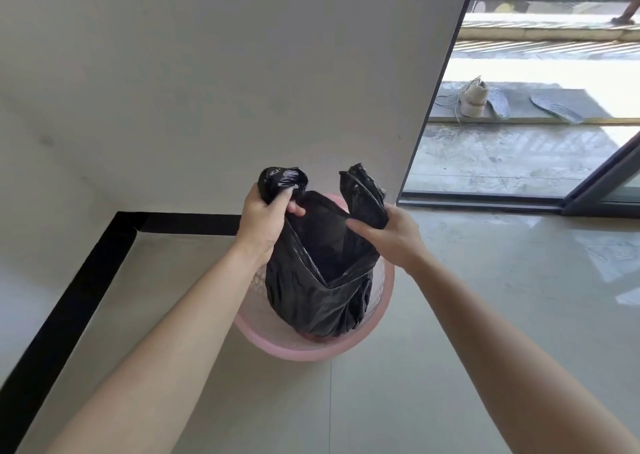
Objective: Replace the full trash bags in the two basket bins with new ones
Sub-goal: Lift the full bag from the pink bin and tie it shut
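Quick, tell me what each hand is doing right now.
Left hand: closed on one bunched handle of the black trash bag.
Right hand: closed on the bag's other handle, above the pink basket bin.

You have no writing, label, brand, number or sign to read anywhere in this view (the surfaces are plain or too far off to show print).
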The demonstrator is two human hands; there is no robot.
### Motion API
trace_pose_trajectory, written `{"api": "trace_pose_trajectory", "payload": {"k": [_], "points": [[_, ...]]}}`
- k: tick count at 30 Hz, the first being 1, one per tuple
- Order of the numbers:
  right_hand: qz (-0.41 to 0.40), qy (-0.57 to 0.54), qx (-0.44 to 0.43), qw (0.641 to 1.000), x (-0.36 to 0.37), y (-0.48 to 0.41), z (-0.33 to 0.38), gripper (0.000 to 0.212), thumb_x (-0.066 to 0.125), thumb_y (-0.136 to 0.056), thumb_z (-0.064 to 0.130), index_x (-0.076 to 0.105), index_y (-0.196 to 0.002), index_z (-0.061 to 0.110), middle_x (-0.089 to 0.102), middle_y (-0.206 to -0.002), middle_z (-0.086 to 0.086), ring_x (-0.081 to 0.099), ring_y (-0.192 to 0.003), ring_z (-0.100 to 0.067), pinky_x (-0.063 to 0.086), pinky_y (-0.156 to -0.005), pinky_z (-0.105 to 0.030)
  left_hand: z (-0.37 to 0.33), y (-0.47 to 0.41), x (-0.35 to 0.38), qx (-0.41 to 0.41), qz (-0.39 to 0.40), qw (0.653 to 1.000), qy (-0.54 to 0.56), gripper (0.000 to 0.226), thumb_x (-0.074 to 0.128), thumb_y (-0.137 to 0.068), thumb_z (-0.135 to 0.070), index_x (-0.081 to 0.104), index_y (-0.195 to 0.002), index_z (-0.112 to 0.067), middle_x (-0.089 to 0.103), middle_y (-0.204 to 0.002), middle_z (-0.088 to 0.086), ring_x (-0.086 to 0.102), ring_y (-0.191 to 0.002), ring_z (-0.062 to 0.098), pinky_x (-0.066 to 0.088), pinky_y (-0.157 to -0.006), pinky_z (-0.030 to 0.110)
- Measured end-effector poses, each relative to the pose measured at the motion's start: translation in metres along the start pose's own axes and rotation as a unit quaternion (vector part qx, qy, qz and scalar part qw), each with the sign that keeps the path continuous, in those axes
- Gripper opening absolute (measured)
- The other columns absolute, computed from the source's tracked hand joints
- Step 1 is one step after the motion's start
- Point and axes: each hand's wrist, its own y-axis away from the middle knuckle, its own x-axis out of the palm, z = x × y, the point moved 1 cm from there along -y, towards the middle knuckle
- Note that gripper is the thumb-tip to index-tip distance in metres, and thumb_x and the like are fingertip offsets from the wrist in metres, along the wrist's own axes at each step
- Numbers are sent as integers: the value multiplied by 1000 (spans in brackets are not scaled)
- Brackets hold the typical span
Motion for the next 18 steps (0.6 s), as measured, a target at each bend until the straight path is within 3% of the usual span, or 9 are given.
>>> {"api": "trace_pose_trajectory", "payload": {"k": [3,7,10,11,13,16,18], "points": [[-1,62,-49,997,-4,1,11,34,68,-78,53,68,-86,20,71,-72,5,67,-80,-20,51,-87,-45,-20,7,6,-34,30,996,81,26,56,-98,-33,47,-84,-13,33,-46,-10,39,-51,16,53,-68,30],[26,77,-119,990,-7,2,33,16,65,-86,24,62,-81,9,66,-72,-11,62,-73,-30,49,-69,-38,-33,15,11,-59,147,985,65,35,72,-74,-41,48,-77,-16,36,-56,0,45,-68,23,46,-71,29],[54,81,-172,980,-6,6,44,5,63,-85,14,62,-86,9,65,-77,-6,60,-73,-25,45,-65,-26,-30,17,13,-59,238,969,28,30,66,-89,-21,52,-63,-16,37,-59,4,42,-70,25,39,-74,33],[67,91,-182,977,-4,7,45,5,62,-84,13,61,-87,9,64,-78,-3,58,-74,-23,43,-64,-24,-30,19,14,-59,241,969,14,31,62,-92,-10,59,-61,-17,45,-55,-1,45,-66,24,40,-72,30],[84,108,-189,972,-2,11,44,13,63,-80,17,57,-91,13,62,-79,2,58,-75,-21,47,-66,-30,-34,23,17,-54,210,976,20,38,58,-91,5,68,-62,-17,56,-51,-7,51,-55,14,44,-61,21],[90,131,-192,969,-1,15,27,32,68,-78,24,58,-109,23,62,-88,13,60,-84,-15,50,-74,-32,-40,14,14,-48,116,989,75,26,60,-89,7,68,-68,-7,61,-52,-1,55,-49,11,49,-58,20],[121,130,-177,968,-1,15,13,26,68,-86,29,63,-111,29,64,-87,15,62,-84,-15,51,-77,-32,-41,7,10,-46,103,991,76,16,61,-89,5,63,-74,0,60,-54,1,55,-50,14,52,-62,25]]}}
